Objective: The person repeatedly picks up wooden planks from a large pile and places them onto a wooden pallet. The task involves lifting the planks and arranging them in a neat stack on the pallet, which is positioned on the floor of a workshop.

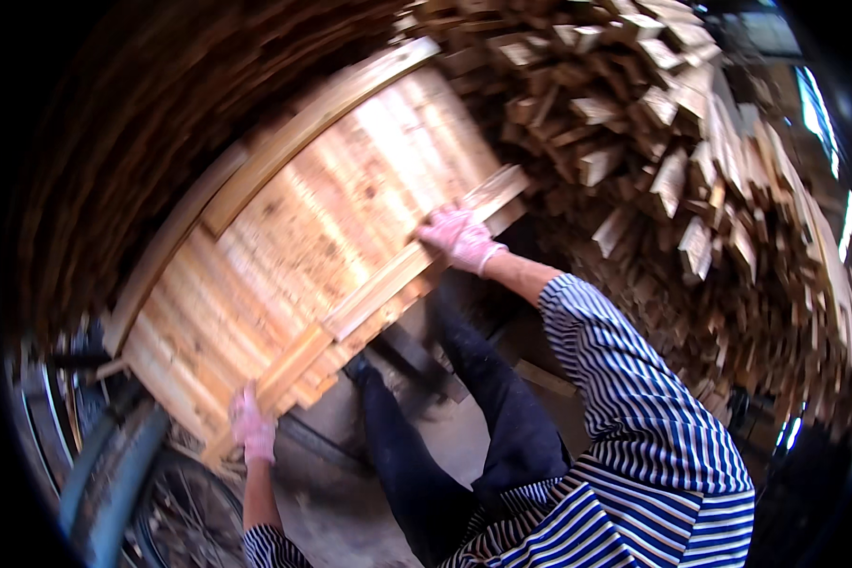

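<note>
Before me lies a broad layer of pale wooden boards (293,218) set side by side, slanting from lower left to upper right. Wooden strips run across the boards along the near and far edges. My right hand (459,235), in a pink-and-white glove, is closed over the right near strip (379,292). Farther left, my left hand (253,426), gloved alike, grips the left near strip (296,364) close to its lower end. Along the far side lies another strip (322,123). The undersides of both hands' fingers are hidden, and the picture is slightly blurred.
A tall pile of cut wood pieces (667,180) rises at the right, ends pointing toward me. Dark stacked boards (161,114) stand behind the layer. At lower left are a spoked wheel (194,516) and a blue-grey curved tube (128,483). My legs stand close to the near edge.
</note>
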{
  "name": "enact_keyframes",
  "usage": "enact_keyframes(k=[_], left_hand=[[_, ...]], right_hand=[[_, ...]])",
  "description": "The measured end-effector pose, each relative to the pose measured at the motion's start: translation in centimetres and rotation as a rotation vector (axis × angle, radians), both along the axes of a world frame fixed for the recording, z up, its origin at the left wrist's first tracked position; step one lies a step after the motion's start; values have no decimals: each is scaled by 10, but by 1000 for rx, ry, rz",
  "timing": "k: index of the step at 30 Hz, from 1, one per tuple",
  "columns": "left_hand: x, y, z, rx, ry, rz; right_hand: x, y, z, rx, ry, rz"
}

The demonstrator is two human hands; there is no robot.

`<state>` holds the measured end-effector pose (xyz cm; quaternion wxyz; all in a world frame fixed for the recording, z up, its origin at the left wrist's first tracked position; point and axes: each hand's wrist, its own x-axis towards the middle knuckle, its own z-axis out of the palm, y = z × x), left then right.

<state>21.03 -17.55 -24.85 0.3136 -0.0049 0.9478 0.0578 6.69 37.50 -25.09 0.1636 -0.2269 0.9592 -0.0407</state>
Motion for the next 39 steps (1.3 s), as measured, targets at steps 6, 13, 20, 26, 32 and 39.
enact_keyframes(k=[6,13,20,26,32,39], left_hand=[[9,-10,-8,75,82,84],[0,20,-10,104,-23,41],[-20,72,40,175,-124,-4],[-72,259,186,642,-362,-76],[-141,452,460,1408,-118,-773],[-123,610,733,1909,100,-1698]], right_hand=[[4,6,-10,-89,34,-70],[34,12,-8,-30,146,-138],[98,-41,192,-392,-59,-562],[242,17,319,-276,-187,-1366],[291,65,354,-457,217,-1679],[212,186,418,-1021,525,-1690]])
